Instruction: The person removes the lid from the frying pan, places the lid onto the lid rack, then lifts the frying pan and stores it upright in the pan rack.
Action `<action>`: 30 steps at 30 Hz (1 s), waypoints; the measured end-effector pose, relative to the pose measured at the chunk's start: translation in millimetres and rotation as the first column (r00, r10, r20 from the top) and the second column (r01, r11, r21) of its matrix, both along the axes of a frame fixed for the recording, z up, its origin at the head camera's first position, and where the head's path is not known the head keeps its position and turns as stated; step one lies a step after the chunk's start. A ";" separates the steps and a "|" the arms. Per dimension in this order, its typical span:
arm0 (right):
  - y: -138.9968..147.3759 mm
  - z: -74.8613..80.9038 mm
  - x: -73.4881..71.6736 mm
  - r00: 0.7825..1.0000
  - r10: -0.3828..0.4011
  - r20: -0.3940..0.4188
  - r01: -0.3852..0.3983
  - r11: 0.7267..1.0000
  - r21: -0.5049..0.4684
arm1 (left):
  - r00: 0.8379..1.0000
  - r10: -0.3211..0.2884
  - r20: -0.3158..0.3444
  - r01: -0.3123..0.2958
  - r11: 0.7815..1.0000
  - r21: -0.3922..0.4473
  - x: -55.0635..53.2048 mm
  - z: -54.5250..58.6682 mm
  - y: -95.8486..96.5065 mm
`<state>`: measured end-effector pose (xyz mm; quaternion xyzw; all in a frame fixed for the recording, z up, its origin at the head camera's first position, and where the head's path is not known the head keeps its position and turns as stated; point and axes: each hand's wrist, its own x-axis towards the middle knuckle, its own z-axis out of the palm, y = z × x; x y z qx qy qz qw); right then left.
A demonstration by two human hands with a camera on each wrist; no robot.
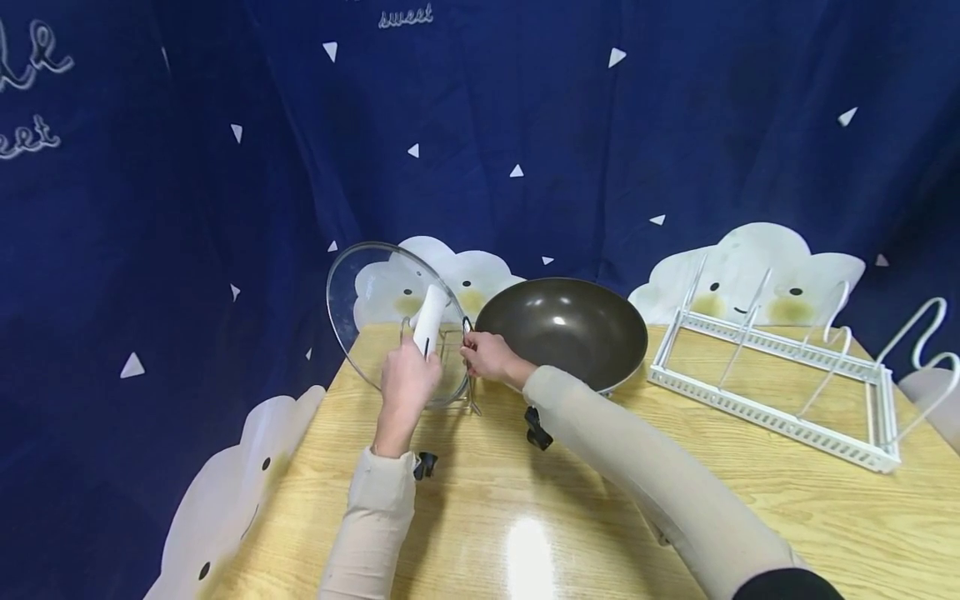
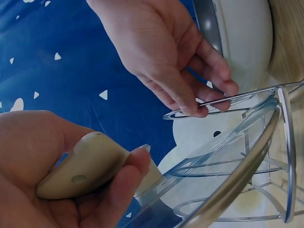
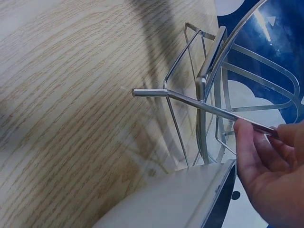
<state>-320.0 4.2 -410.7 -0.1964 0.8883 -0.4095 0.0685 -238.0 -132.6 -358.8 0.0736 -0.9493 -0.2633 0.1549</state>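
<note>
My left hand [image 1: 408, 379] grips the cream handle [image 2: 90, 164] of a round glass pot lid [image 1: 348, 304] with a metal rim. The lid stands tilted on edge, its rim within a small silver wire rack [image 3: 216, 110] on the table. Thumb and fingers of my right hand [image 1: 495, 358] pinch an upright wire loop of that rack. Just beyond the right hand is a dark-coated wok [image 1: 566, 325], its inside facing me and its outside pale in the right wrist view. Part of the rack is hidden behind the lid and hands in the head view.
A white rack [image 1: 768, 421] with upright wire dividers stands at the right of the wooden table [image 1: 480, 508]. A dark blue curtain [image 1: 480, 108] with white triangles and clouds hangs close behind the table and along its left side.
</note>
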 end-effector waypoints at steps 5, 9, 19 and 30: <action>0.7 0.5 0.0 0.998 0.005 -0.064 0.000 0.997 0.079 | 1.000 -0.006 0.020 0.006 1.000 -0.009 0.5 2.2 -0.7; 1.1 0.2 0.5 0.998 0.005 -0.059 0.000 0.996 0.087 | 1.000 -0.005 0.030 0.005 1.000 -0.011 1.3 2.9 -1.0; 8.2 14.5 1.7 0.995 -0.024 -0.095 0.040 0.985 0.166 | 0.999 -0.035 0.000 0.035 0.999 -0.031 2.8 11.5 -2.7; 50.4 58.4 8.5 0.991 0.012 -0.132 0.026 0.957 0.288 | 0.995 -0.032 -0.093 0.018 0.988 -0.154 7.3 39.3 4.1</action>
